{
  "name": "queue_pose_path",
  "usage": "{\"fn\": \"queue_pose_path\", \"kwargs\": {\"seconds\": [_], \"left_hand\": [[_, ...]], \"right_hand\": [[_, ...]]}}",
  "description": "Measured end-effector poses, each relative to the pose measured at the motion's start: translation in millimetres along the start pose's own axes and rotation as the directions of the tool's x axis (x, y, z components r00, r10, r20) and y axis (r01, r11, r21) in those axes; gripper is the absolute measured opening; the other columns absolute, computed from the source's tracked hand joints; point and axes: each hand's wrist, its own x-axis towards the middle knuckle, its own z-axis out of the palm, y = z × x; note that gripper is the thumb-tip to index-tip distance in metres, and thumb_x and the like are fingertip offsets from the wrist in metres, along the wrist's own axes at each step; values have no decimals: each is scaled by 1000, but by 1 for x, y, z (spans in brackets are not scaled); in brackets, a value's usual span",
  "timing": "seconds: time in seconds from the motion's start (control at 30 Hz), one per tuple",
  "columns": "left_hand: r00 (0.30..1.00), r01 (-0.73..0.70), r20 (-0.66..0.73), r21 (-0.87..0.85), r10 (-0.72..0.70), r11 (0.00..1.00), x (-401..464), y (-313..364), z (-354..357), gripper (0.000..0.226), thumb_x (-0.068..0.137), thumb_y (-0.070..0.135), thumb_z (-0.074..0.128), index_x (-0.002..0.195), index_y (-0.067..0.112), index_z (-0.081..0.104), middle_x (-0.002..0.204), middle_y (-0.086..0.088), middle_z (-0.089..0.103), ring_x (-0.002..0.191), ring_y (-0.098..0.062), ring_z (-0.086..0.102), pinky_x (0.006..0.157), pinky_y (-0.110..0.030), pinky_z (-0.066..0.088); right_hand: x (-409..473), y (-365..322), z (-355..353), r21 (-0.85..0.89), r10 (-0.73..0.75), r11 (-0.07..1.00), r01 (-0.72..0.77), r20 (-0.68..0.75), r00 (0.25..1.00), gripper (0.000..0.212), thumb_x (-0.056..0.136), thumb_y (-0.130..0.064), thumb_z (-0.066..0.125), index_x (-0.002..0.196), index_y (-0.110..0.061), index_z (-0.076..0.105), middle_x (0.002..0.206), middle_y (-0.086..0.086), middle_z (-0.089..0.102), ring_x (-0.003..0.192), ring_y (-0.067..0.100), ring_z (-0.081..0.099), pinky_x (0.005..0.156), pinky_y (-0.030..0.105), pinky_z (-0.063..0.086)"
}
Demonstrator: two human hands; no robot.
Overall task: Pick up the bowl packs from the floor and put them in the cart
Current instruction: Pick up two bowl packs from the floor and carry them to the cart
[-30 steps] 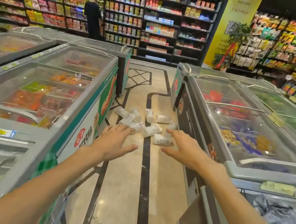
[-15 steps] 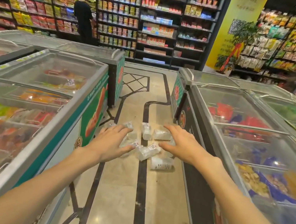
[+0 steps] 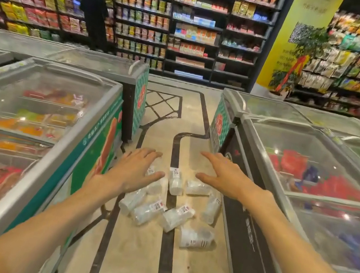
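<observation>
Several clear plastic bowl packs [image 3: 171,208] with white labels lie scattered on the beige floor in the aisle between the freezers. One pack [image 3: 196,235] lies nearest to me. My left hand [image 3: 137,168] is stretched out above the left side of the pile, palm down, fingers apart, holding nothing. Over the right side of the pile my right hand [image 3: 224,177] is also spread and empty. No cart is in view.
Glass-topped chest freezers stand on the left [image 3: 41,128] and on the right [image 3: 308,180] of the narrow aisle. Dark inlay lines [image 3: 163,263] run along the floor. A person in black [image 3: 95,12] stands at the far product shelves [image 3: 192,25].
I have moved forward along the aisle, so the pile of packs is closer and lower in view. Both hands stay spread and empty above it.
</observation>
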Motion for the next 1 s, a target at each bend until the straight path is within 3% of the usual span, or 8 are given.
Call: {"fn": "queue_pose_path", "kwargs": {"seconds": [0.17, 0.33, 0.57, 0.73, 1.0], "left_hand": [[999, -37, 6, -5, 37, 999, 130, -56, 2, 72, 97, 68, 41, 156, 29, 32, 160, 2, 37, 147, -19, 32, 119, -41, 27], [998, -34, 46, 2, 34, 999, 236, -94, 20, 69, 98, 67, 41, 155, 30, 33, 160, 1, 38, 147, -20, 33, 120, -45, 28], [996, -26, 89, 9, 25, 1000, 377, -160, 68, 70, 98, 66, 43, 154, 25, 36, 155, -2, 43, 143, -23, 39, 117, -48, 33], [990, 38, 132, 25, -41, 999, 460, -215, 101, 72, 96, 68, 39, 153, 24, 39, 155, -1, 44, 143, -22, 38, 118, -49, 33], [978, 161, 132, -1, -159, 987, 548, -314, 170, 74, 97, 67, 39, 151, 17, 40, 151, -7, 46, 140, -28, 42, 113, -53, 37]], "right_hand": [[134, 35, -22, 42, 15, 999, -14, -18, 1000, 73, 99, -55, 58, 161, -27, 29, 162, 1, 36, 142, 24, 44, 115, 50, 40], [237, 74, -9, 63, 18, 998, -20, 23, 1000, 72, 101, -54, 56, 161, -25, 29, 161, 3, 38, 145, 26, 41, 117, 52, 36], [400, 134, 19, 116, 0, 993, -4, 37, 999, 72, 101, -51, 58, 161, -22, 30, 162, 4, 39, 147, 23, 38, 118, 41, 33], [523, 167, 45, 173, -10, 985, -3, 77, 997, 75, 99, -58, 56, 160, -26, 28, 163, 3, 38, 148, 26, 37, 118, 52, 34], [662, 182, 133, 181, -53, 983, 12, 222, 974, 77, 98, -58, 57, 161, -24, 29, 162, 6, 39, 145, 29, 40, 117, 50, 36]]}}
